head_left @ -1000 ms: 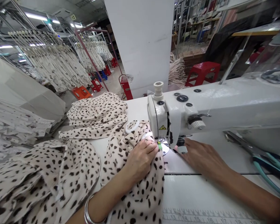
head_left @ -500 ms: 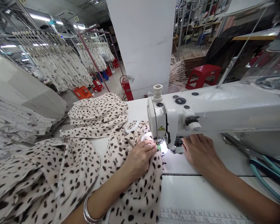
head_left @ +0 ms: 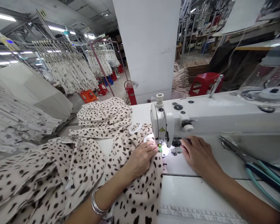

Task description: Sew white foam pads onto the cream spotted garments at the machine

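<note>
My left hand has its fingers pressed together on the cream fabric with dark spots, close to the lit needle plate of a white sewing machine. Two white rings lie on that cloth; the upper white ring is in plain sight, while the lower white ring sits by my fingertips. Under the machine's arm, my right hand curls its fingers against a dark round part beside the needle area. The fingertips there are partly hidden.
More spotted cloth spreads on the left, with a folded pile behind. Scissors with teal handles lie right of my right hand. A ruler strip runs along the front edge. A white pillar stands behind the table.
The camera's view has shifted, so the scene sits slightly lower. Both hands keep nearly the same places, the left on the cloth and the right under the machine's arm.
</note>
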Motion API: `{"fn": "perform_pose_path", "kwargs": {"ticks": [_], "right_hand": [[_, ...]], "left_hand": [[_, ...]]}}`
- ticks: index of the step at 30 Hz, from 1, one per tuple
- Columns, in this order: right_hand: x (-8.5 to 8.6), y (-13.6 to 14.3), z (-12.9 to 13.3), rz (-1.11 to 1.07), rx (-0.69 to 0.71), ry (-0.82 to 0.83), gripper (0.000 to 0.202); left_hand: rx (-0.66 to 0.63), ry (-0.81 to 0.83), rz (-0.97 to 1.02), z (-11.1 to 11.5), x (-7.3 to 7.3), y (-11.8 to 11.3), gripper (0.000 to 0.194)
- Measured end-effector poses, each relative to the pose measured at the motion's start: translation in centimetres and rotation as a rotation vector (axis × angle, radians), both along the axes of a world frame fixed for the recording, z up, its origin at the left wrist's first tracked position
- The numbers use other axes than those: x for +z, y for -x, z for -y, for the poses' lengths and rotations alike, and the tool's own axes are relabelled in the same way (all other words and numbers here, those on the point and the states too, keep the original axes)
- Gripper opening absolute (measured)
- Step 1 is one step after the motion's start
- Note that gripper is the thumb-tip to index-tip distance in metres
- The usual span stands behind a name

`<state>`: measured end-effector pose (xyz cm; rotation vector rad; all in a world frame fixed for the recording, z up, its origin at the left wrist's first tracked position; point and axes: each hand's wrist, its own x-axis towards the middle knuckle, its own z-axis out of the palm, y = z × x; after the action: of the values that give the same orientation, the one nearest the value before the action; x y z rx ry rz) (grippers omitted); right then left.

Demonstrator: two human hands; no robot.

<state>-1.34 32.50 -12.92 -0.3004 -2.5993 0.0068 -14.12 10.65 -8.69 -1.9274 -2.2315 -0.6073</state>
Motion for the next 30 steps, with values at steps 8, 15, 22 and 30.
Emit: {"fn": "perform_pose_path", "kwargs": {"ticks": [8, 15, 22, 30], "right_hand": [[-0.1, 0.1, 0.4, -0.087, -0.01, 0.048, 0.03], [-0.2, 0.1, 0.5, -0.145, 0.006, 0.072, 0.031], [1.1, -0.7, 1.1, -0.198, -0.026, 0.122, 0.03], [3.9, -4.4, 6.1, -0.131, 0.172, 0.274, 0.029]], "left_hand": [[0.021, -0.025, 0.003, 0.4, 0.0, -0.4, 0.032], [0.199, 0.001, 0.011, 2.2, 0.3, -2.2, 0.035], [0.298, -0.054, -0.011, 6.6, -1.6, -10.9, 0.049], [0.61, 0.121, 0.142, 7.0, 5.3, -5.8, 0.036]]}}
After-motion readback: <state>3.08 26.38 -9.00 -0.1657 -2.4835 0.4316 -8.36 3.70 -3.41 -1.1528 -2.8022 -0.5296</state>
